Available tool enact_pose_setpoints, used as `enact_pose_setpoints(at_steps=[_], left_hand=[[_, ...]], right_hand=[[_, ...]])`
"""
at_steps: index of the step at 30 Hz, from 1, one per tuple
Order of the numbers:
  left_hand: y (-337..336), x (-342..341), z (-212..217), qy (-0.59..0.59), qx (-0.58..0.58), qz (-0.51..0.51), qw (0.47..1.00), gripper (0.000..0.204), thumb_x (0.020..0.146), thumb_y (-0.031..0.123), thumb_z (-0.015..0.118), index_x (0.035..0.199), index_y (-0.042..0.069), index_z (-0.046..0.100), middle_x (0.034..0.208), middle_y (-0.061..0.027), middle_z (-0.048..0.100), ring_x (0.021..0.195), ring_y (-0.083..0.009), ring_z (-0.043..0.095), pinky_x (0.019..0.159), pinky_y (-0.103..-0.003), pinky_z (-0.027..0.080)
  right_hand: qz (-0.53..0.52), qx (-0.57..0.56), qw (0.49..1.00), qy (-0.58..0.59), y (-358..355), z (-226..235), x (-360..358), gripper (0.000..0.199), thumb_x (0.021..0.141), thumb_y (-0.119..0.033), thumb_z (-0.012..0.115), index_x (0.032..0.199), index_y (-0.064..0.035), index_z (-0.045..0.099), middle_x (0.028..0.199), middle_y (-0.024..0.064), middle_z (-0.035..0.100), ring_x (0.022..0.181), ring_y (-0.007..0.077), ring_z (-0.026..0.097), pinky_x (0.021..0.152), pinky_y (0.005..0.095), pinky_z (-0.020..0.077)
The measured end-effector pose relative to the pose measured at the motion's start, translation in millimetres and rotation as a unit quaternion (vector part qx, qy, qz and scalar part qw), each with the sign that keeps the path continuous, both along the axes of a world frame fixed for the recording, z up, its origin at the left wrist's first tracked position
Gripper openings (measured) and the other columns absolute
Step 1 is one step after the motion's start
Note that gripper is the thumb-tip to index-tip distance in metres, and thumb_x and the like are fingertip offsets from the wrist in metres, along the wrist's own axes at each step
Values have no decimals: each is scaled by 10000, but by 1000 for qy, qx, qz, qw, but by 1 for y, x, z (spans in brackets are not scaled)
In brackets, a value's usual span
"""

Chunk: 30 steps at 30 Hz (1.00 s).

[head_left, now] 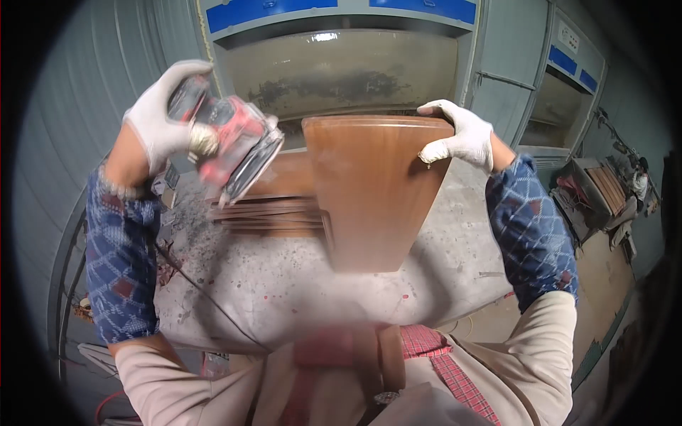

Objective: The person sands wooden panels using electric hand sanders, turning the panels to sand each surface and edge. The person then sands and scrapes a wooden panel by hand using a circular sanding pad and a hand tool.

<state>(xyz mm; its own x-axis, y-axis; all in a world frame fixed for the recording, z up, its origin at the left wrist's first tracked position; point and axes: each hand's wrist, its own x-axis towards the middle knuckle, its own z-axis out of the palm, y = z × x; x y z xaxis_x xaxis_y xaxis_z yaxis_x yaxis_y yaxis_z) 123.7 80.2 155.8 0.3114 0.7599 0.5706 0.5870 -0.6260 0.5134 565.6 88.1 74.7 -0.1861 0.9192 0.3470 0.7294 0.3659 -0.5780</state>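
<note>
Pale and speckled, the worktable (pixel 284 291) spreads across the middle of the frame, below a blue-trimmed booth (pixel 341 71) at the top. At frame centre a brown wooden panel (pixel 376 192) stands on end, its long axis running down the frame toward the tabletop. Just left of its upper edge, apart from it, hangs a red-and-black sander (pixel 238 135) — blurred, base tilted toward the panel. The gloved left hand (pixel 162 124) grasps the sander, wrist raised at upper left; the right hand (pixel 465 138), nearer the panel, pinches its upper-right edge, thumb on the near face — forearm angled up from lower right. Thin boards (pixel 270 215) lie behind, centre-left.
</note>
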Motion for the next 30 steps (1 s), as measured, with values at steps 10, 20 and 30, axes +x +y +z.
enact_pose_setpoints(at_steps=[10, 20, 30], left_hand=[[80, 104, 81, 325, -70, 76, 940, 870, 499, 41, 880, 1309, 172, 589, 1016, -80, 660, 791, -189, 647, 650, -339, 574], [88, 210, 80, 360, -83, 25, 929, 820, 538, 50, 907, 1278, 240, 610, 957, -86, 658, 734, -213, 637, 565, -365, 533], [99, 284, 76, 368, -44, -66, 926, 826, 595, 164, 940, 1337, 170, 577, 1052, -87, 696, 818, -249, 647, 627, -391, 551]], right_hand=[[77, 27, 941, 328, 21, -51, -17, 554, 800, -265, 861, 1186, 1, 565, 1077, 60, 657, 1012, 128, 598, 916, 307, 505], [93, 66, 954, 277, 20, -47, -15, 493, 799, -293, 841, 1097, 37, 628, 1034, 89, 704, 969, 150, 634, 886, 322, 514], [197, 50, 912, 357, 23, -46, -17, 636, 768, -258, 871, 1281, -11, 589, 1188, 88, 682, 1093, 173, 612, 978, 334, 496]])
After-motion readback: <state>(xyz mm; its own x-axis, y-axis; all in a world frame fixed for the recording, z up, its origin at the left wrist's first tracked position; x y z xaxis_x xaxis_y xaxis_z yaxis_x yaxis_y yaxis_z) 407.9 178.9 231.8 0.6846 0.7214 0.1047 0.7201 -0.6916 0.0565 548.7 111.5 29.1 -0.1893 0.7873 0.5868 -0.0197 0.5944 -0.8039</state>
